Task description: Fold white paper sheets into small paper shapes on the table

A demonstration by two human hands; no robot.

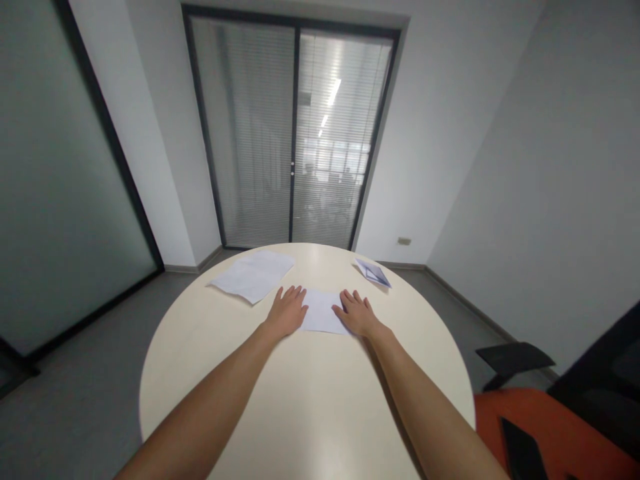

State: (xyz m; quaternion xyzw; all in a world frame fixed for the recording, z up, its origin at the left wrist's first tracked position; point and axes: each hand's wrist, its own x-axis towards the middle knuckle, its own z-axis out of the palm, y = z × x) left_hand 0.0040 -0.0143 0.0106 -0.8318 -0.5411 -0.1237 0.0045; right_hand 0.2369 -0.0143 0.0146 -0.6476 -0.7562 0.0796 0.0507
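A white sheet of paper (323,313) lies flat on the round, cream-coloured table (300,400). On its left edge rests my left hand (288,312), palm down with the fingers stretched out. My right hand (356,315) lies over the right edge in the same way, fingers apart. Both hands touch the paper, and neither grips anything. Parts of the sheet's two sides are hidden under them.
Larger white paper (255,275), slightly wavy, lies at the table's back left. A folded sheet with a dark printed picture (373,273) is at the back right. An orange chair (540,427) with black armrests stands close on the right. Glass doors (295,133) with blinds are beyond.
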